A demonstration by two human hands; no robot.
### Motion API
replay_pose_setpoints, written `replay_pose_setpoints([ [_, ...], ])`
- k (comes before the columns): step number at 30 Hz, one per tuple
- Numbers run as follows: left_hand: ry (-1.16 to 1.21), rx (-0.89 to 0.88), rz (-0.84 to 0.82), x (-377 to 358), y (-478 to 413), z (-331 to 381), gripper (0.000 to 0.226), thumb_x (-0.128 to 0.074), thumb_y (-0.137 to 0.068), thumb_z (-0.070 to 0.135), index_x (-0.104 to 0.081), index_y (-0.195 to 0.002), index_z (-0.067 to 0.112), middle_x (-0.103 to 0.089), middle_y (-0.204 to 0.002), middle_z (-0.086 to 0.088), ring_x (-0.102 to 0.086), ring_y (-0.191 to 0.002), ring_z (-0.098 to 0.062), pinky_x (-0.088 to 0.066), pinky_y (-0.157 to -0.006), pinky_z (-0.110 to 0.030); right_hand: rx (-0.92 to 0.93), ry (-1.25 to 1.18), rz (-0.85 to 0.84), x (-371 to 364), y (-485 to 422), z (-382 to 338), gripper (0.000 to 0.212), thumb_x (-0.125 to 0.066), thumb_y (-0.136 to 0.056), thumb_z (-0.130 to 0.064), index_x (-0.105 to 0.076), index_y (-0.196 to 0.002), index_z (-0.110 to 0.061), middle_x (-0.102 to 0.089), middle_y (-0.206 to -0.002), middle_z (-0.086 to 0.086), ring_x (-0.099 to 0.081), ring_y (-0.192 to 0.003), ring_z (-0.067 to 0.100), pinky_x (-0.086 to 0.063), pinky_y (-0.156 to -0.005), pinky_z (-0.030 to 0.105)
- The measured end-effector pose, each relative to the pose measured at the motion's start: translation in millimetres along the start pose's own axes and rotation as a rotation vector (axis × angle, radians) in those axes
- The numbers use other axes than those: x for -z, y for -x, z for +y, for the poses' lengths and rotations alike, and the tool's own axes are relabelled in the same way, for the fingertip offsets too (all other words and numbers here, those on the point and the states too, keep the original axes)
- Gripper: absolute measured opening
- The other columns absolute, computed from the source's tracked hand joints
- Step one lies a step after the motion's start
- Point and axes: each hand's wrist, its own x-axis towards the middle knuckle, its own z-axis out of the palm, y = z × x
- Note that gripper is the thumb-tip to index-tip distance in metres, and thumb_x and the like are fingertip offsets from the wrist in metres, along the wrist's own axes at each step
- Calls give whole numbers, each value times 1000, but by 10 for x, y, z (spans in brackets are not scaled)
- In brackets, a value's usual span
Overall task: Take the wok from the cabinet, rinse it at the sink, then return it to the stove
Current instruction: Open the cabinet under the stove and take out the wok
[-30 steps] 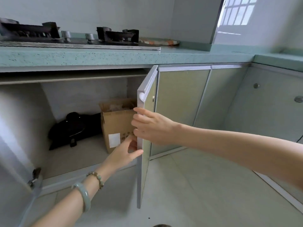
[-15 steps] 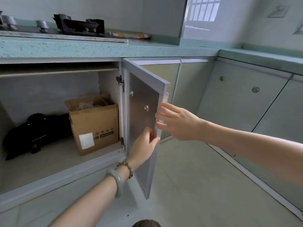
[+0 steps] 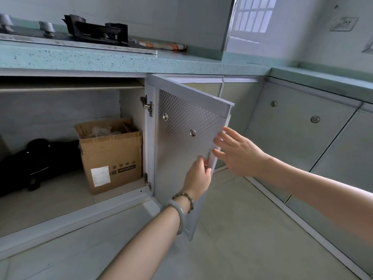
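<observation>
Gripping the free edge of the open cabinet door (image 3: pixel 181 138) at frame centre, left hand (image 3: pixel 198 176) with fingers curled, right hand (image 3: pixel 240 154) flat, fingers straight, at that same edge, black wok (image 3: pixel 38 160) on the cabinet floor at lower left, cardboard box (image 3: pixel 113 156) just beside it.

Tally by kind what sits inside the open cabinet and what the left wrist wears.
Black wok: 1
Cardboard box: 1
Bangle: 1
Bead bracelet: 1
Total: 4
</observation>
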Motion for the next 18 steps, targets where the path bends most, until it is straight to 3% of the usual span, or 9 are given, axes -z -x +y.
replay_pose_setpoints([
  [3,107,65,-246,227,-81,-161,30,-60,-87,21,-57,-115,11,-62,-116,-4,-58,-106,-16,-42,-90,-23,-73,-39,28,16,-61,-51,30,-41,-73,-12,-69,-84,-12,-62,-102,13,-56,-103,36,-31,-107,50],
  [5,108,94,-327,480,-48,-338,37,-63,-88,18,-57,-123,8,-60,-123,-6,-55,-107,-11,-40,-91,-18,-134,-99,39,119,-171,-142,19,-51,-67,-12,-68,-75,-11,-62,-86,12,-60,-87,34,-39,-98,49],
  [6,121,121,-335,616,-6,-420,37,-63,-88,18,-57,-124,8,-60,-122,-5,-54,-107,-11,-41,-89,-18,-158,-144,34,180,-236,-203,11,-62,-61,-14,-67,-70,-12,-60,-77,10,-59,-76,32,-45,-86,46],
  [9,201,281,-313,1153,215,-693,34,-60,-91,20,-57,-124,15,-61,-112,4,-58,-106,-12,-47,-84,-22,-215,-358,-27,453,-531,-449,29,-82,-44,-26,-67,-66,-14,-57,-65,7,-57,-58,28,-45,-54,32],
  [11,323,390,-248,1535,377,-852,32,-58,-92,20,-55,-124,16,-62,-115,1,-61,-107,-16,-50,-92,-28,-202,-554,-9,671,-747,-593,36,-80,-60,-27,-69,-90,-10,-62,-80,12,-62,-74,32,-49,-60,35],
  [13,500,467,-102,1910,585,-971,32,-59,-92,20,-56,-123,13,-64,-116,-3,-62,-108,-20,-49,-96,-33,-118,-825,-35,849,-961,-738,46,-60,-86,-27,-53,-129,-12,-58,-111,12,-55,-105,33,-47,-82,40],
  [14,566,484,-24,2071,685,-1013,32,-60,-92,21,-57,-123,12,-66,-117,-5,-63,-108,-21,-50,-94,-33,-66,-950,-46,916,-1050,-791,50,-55,-91,-28,-43,-138,-16,-54,-121,9,-50,-115,29,-44,-90,39],
  [18,646,489,205,2627,1104,-1069,27,-56,-94,27,-60,-117,15,-68,-116,-9,-67,-104,-24,-52,-86,-33,-11,-1463,-64,1099,-1409,-1009,56,-58,-93,-27,-34,-144,-27,-49,-134,3,-45,-124,18,-40,-102,28],
])
